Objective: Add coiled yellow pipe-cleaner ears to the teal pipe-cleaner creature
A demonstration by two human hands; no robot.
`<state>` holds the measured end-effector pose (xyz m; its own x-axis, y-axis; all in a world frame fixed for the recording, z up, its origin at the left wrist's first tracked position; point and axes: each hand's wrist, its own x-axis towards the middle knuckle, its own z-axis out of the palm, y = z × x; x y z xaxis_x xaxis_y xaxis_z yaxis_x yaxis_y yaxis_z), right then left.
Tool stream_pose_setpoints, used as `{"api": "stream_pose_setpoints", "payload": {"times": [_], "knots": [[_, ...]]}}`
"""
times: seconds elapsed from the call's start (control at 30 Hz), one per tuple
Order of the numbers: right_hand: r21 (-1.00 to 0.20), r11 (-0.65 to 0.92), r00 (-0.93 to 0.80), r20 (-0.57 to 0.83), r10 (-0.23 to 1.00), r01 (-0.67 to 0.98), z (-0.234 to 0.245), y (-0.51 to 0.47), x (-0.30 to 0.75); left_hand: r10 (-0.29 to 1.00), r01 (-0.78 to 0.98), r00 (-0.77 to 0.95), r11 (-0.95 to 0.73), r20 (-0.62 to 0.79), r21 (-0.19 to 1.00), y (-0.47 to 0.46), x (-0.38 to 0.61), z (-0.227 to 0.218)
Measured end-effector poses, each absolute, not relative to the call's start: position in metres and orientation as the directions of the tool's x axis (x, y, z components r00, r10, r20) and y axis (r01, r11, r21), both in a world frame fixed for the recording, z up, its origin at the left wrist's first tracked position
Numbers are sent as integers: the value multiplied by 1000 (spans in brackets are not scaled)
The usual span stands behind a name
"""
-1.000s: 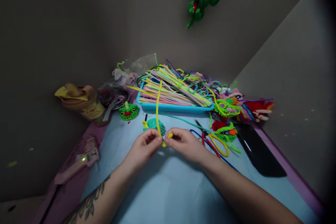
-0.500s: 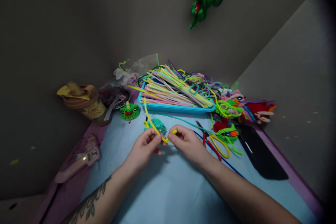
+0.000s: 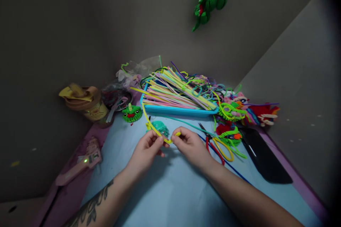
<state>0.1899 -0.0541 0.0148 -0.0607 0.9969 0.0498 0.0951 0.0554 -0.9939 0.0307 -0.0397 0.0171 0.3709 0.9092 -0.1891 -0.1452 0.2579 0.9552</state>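
A yellow pipe cleaner point(image 3: 147, 117) runs between my two hands, its long free end rising up and to the left. My left hand point(image 3: 149, 148) pinches it between thumb and fingers. Close by on the right, my right hand point(image 3: 188, 144) is closed on its other end, where a small yellow tip point(image 3: 178, 134) sticks out above the thumb. The stretch between the hands is bent. Just behind my left hand a fuzzy teal piece point(image 3: 160, 127) lies on the blue table cover point(image 3: 165, 191), partly hidden by the fingers and the pipe cleaner.
A blue tray point(image 3: 181, 110) heaped with pipe cleaners stands at the back. Scissors point(image 3: 223, 149) and red-handled pliers point(image 3: 217, 153) lie right, near a black phone-like slab point(image 3: 268, 156). At left are a green fuzzy figure point(image 3: 131, 113), a glue gun point(image 3: 82, 165) and a cup point(image 3: 93, 108).
The free end of the yellow pipe cleaner has swung slightly left and down. Both hands keep their grip in nearly the same place.
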Motion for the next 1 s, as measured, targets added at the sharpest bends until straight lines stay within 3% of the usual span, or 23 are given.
{"api": "stream_pose_setpoints", "payload": {"times": [0.33, 0.5, 0.73, 1.0], "knots": [[-992, 42, -156, 23, 987, 119, 21, -56, 187, 913, -117, 352, 262, -207, 958, -39, 33, 17], [-995, 22, -99, 12, 995, 96, 17, -54, 186, 923, -103, 334, 236, -190, 966, -39, 33, 15], [-993, 47, -51, 42, 998, 110, 11, -52, 190, 928, 122, 349, 94, -131, 988, -42, 33, 10], [-993, 34, -90, 24, 996, 110, 15, -53, 188, 931, 189, 345, 52, -116, 981, -43, 35, 10]]}}
